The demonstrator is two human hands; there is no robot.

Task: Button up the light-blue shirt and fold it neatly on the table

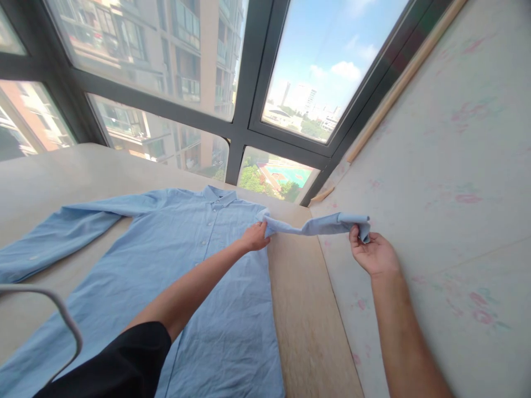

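A light blue button-up shirt lies front side up on a pale surface, its collar towards the window. One sleeve stretches out flat to the left. The other sleeve is lifted and pulled out to the right between my hands. My left hand reaches across the shirt and pinches that sleeve near the shoulder. At its far end, my right hand grips the cuff between thumb and fingers, palm turned up.
A pale wood-look surface bears the shirt. On the right rises a flower-patterned wall with a wooden trim strip. Dark-framed windows stand at the back. A white cable curves over the lower left.
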